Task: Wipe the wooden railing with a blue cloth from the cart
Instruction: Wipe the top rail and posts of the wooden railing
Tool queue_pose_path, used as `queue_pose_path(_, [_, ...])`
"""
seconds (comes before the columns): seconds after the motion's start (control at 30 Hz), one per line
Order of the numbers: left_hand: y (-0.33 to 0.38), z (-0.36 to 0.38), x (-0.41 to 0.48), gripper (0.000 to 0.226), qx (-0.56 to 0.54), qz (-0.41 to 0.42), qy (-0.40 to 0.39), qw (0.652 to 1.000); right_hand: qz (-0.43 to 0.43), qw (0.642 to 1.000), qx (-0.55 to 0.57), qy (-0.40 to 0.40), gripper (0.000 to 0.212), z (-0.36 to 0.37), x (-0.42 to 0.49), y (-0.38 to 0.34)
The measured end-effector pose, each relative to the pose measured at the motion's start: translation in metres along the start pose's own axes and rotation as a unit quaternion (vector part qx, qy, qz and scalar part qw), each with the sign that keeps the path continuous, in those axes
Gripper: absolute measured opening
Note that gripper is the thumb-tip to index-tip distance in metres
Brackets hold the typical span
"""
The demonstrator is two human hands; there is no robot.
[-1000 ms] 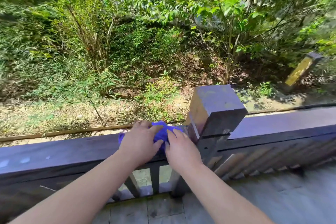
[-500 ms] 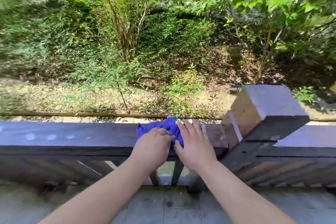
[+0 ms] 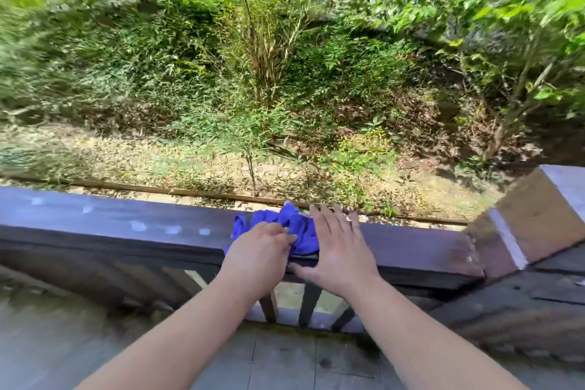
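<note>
A crumpled blue cloth lies on the flat top of the dark wooden railing, near its middle. My left hand is closed on the cloth's near left part, fingers curled into the fabric. My right hand lies flat on the rail just right of the cloth, fingers spread, its edge touching the cloth. Part of the cloth is hidden under my left hand.
A thick square wooden post stands at the rail's right end. Several pale spots mark the rail top to the left. Slats run below the rail above plank decking. Beyond the rail are dry ground and dense bushes.
Both hands and the cloth have slid left along the rail, away from the post. My right hand has flattened with spread fingers. The view has swung left.
</note>
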State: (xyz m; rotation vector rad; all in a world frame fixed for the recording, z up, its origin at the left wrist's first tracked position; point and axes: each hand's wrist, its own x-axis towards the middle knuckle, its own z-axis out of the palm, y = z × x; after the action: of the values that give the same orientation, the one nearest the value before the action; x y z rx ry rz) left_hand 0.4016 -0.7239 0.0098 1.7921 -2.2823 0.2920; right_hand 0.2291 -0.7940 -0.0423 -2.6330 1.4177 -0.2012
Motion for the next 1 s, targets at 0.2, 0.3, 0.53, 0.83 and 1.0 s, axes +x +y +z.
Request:
queue_pose_path(0.2, [-0.007,0.011,-0.003,0.025,-0.046,-0.02,0.003,0.999,0.008,1.0,-0.023,-0.011,0.122,0.001,0.001,0.001])
queue_pose_path(0.3, [-0.01,0.01,-0.001,0.027,-0.059,-0.002,0.015,0.998,0.004,0.999,-0.041,-0.009,0.119,0.002,0.001,-0.001])
queue_pose_path(0.53, [-0.011,0.014,-0.003,0.025,-0.113,-0.041,-0.029,0.992,0.0,0.999,-0.039,0.018,0.114,0.004,0.002,-0.002])
queue_pose_path(0.83, [-0.008,0.017,-0.007,0.028,-0.138,-0.11,-0.042,0.983,0.0,0.998,-0.04,0.049,0.118,0.004,-0.001,0.0])
queue_pose_path(1.0, [-0.025,0.018,-0.014,0.031,-0.159,-0.094,-0.041,0.982,0.015,0.997,-0.044,0.055,0.12,0.002,-0.001,-0.003])
